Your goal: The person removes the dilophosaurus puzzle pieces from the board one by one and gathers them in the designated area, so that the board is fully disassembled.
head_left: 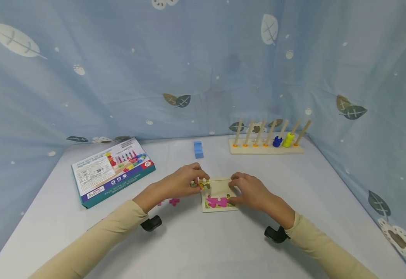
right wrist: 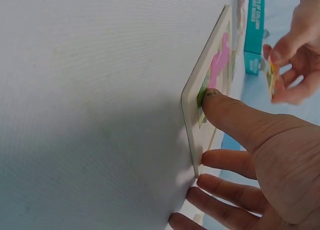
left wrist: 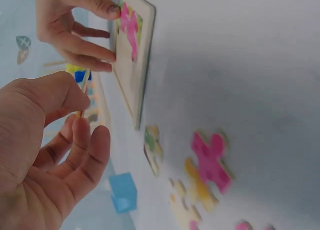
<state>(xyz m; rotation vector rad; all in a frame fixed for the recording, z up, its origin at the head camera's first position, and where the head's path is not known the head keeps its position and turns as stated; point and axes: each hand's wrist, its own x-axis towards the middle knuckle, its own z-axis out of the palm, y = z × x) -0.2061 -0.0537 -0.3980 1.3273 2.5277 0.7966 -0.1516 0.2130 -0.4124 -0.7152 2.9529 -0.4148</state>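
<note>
My left hand (head_left: 183, 181) pinches a small jigsaw piece (right wrist: 272, 78) between thumb and fingertips, raised by the left side of a shallow wooden puzzle tray (head_left: 219, 188). Fitted pieces with a pink figure on green (head_left: 217, 202) fill the tray's near part; its far part shows bare wood. My right hand (head_left: 253, 190) rests at the tray's right side. Its thumb (right wrist: 232, 115) lies on the fitted pieces, while the other fingers spread loosely along the edge. In the left wrist view, a pink piece (left wrist: 212, 162) and a greenish piece (left wrist: 152, 146) lie loose on the table.
More loose pieces, among them a yellow one (left wrist: 199, 185), lie left of the tray. A boxed toy set (head_left: 114, 170) sits farther left. At the back stand a blue block (head_left: 198, 149) and a wooden peg rack (head_left: 265, 151) with blue and yellow beads. A patterned curtain (head_left: 203, 77) hangs behind.
</note>
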